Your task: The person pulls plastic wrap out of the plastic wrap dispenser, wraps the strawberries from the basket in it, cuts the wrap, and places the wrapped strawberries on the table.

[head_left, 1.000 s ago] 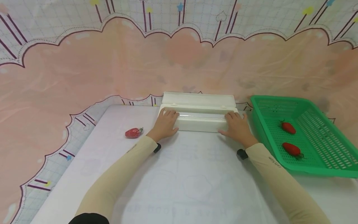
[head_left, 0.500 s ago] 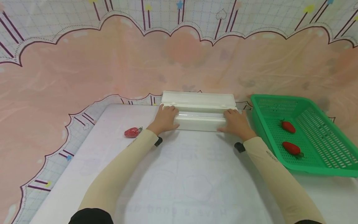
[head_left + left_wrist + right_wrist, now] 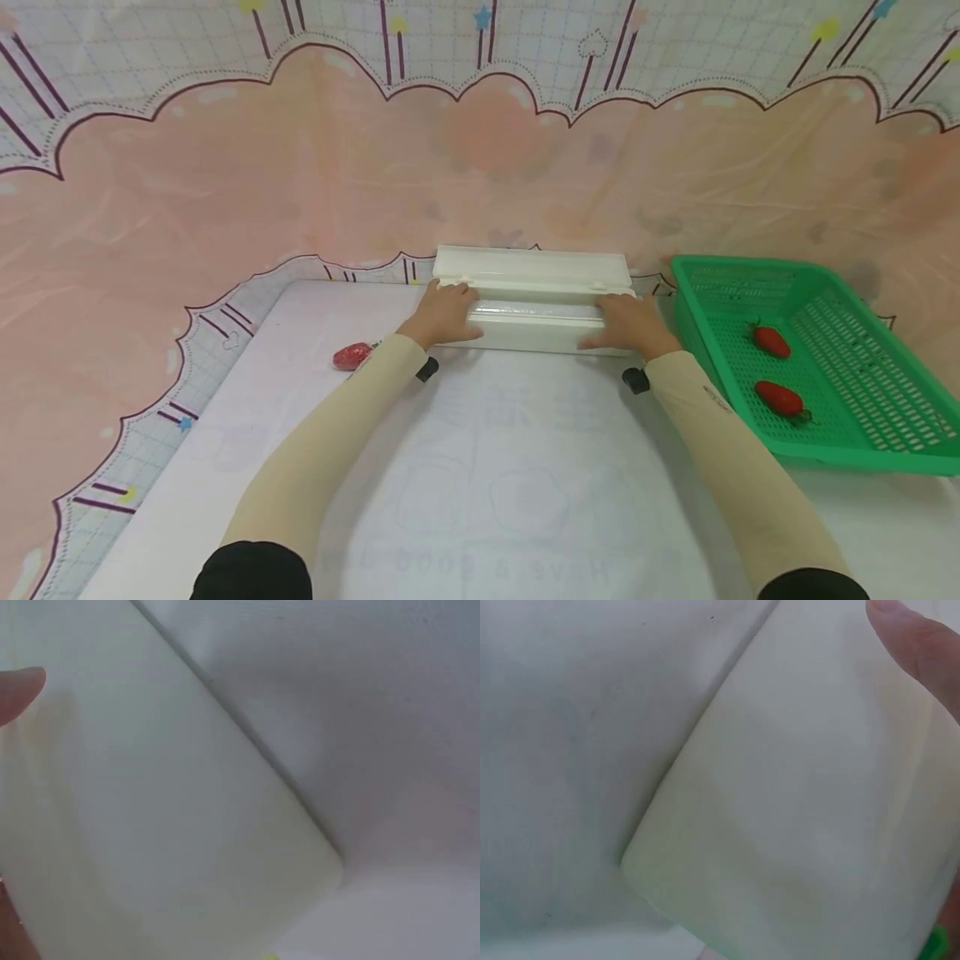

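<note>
A white cling film dispenser (image 3: 534, 337) lies at the back of the white table, its lid (image 3: 531, 267) tipped back and a shiny clear roll showing inside. My left hand (image 3: 442, 315) grips its left end, while my right hand (image 3: 633, 323) holds the right end. In the left wrist view the thumb (image 3: 18, 693) lies against the box's front wall (image 3: 172, 802). The right wrist view likewise has a thumb (image 3: 922, 649) on the front wall (image 3: 780, 802). Beside my left wrist, a red strawberry (image 3: 350, 357) that looks wrapped in film is partly hidden by the sleeve.
A green plastic basket (image 3: 712, 400) stands to the right, near my right forearm. It holds a strawberry (image 3: 771, 342) towards the back and another strawberry (image 3: 782, 399) in front. Behind the table (image 3: 525, 467) hangs a pink patterned cloth (image 3: 375, 183).
Both hands stay on the dispenser. My right hand has shifted slightly left and inward along it, and the left forearm has swung a little right, now covering part of the nearby strawberry.
</note>
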A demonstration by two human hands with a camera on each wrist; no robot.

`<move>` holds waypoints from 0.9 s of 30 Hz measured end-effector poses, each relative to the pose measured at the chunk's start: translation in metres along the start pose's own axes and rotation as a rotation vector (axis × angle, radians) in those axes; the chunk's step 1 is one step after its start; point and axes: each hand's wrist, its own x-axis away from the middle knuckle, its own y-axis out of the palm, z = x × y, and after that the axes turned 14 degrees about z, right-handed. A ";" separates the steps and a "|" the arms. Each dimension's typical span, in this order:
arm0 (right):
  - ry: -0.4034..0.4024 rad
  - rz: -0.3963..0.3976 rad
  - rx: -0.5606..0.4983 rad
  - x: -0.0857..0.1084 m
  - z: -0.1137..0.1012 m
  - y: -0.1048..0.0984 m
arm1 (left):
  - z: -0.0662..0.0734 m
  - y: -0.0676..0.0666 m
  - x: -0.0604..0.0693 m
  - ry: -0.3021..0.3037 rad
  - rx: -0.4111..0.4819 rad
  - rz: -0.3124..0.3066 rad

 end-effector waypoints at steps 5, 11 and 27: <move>0.017 -0.030 -0.038 -0.003 0.004 0.006 | -0.004 0.003 0.002 -0.017 0.046 -0.013; 0.004 0.001 -0.043 -0.003 0.010 0.005 | -0.007 -0.001 0.007 -0.039 0.085 0.074; -0.043 0.248 -0.049 0.000 0.003 -0.007 | -0.003 -0.007 -0.003 0.034 -0.074 0.268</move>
